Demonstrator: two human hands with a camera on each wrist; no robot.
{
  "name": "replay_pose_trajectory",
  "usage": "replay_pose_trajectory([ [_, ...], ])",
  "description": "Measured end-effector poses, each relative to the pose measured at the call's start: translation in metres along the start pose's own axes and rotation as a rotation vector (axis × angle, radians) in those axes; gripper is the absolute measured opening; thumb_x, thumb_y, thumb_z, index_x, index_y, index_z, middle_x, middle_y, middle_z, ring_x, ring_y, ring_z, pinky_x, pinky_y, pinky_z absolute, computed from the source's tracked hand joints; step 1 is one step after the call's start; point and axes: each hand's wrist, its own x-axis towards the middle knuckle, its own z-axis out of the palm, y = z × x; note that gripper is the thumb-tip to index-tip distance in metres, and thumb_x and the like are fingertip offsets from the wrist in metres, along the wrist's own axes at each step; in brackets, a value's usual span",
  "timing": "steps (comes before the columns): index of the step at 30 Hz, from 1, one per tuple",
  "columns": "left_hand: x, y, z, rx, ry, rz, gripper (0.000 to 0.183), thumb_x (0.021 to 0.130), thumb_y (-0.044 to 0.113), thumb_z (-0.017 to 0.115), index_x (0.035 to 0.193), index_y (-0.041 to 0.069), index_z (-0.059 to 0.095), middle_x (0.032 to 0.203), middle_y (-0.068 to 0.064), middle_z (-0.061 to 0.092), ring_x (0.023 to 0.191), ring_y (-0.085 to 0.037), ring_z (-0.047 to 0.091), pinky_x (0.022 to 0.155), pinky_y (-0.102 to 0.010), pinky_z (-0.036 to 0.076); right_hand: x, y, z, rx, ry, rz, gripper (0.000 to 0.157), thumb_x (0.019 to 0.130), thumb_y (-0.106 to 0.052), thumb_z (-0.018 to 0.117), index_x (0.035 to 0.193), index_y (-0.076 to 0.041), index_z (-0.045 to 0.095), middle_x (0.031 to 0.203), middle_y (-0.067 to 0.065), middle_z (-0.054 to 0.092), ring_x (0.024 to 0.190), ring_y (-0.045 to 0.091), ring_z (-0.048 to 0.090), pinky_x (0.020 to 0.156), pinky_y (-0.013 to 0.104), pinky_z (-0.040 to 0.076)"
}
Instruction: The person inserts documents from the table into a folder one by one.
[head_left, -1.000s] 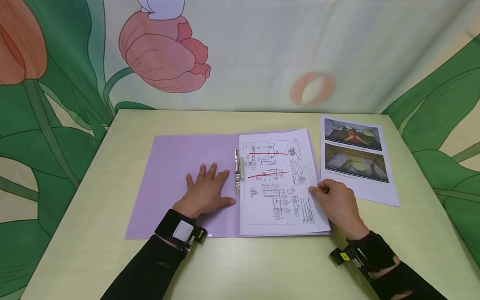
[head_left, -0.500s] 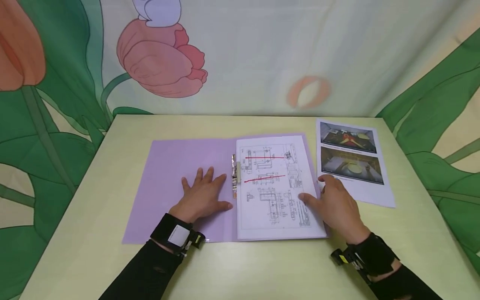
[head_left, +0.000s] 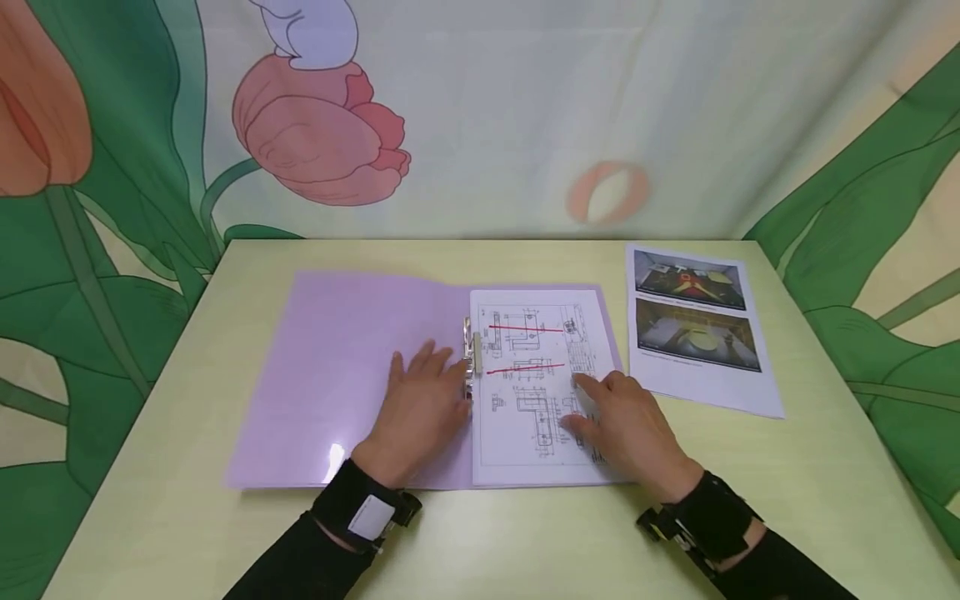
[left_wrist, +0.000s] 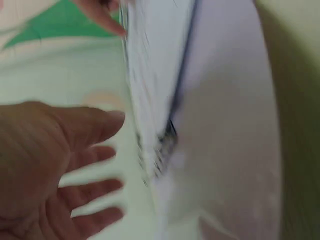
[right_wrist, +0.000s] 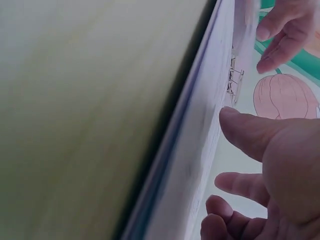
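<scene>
A purple folder [head_left: 330, 367] lies spread on the table, its left cover showing a bright glare and its near edge slightly raised. At the spine a metal lever clip [head_left: 473, 354] holds a stack of paper [head_left: 510, 467]. The top sheet carries technical drawings crossed by two red lines. My left hand [head_left: 416, 412] is over the left cover, fingers extended, fingertips close beside the clip. Over the lower right of the sheet is my right hand [head_left: 633, 429], its thumb and index finger pointing toward the clip. In the right wrist view that hand's other fingers [right_wrist: 235, 222] are loosely bent, holding nothing.
A loose white sheet with two printed photos [head_left: 705, 383] lies right of the folder. The pale table [head_left: 525, 542] ends at a curtain [head_left: 480, 125] printed with flowers and leaves. Both wrists wear black bands with small cameras.
My right hand has left the paper's right edge and shifted left over the sheet. My left hand has moved nearer the clip, its fingers closer together. The left cover has lifted slightly.
</scene>
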Motion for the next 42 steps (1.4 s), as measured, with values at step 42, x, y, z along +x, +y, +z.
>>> replay_pose_trajectory([
  [42, -0.038, -0.019, -0.040, -0.191, -0.093, -0.016, 0.050, 0.087, 0.033, 0.070, 0.129, 0.009, 0.059, 0.138, -0.012, 0.055, 0.138, -0.033, 0.035, 0.110, -0.062, 0.027, 0.013, 0.235, -0.068, 0.150, -0.030, 0.610, 0.073, 0.087, -0.046, 0.066, 0.111, 0.021, 0.053, 0.106, 0.041, 0.057, 0.089, 0.050, 0.055, 0.058, 0.041, 0.044],
])
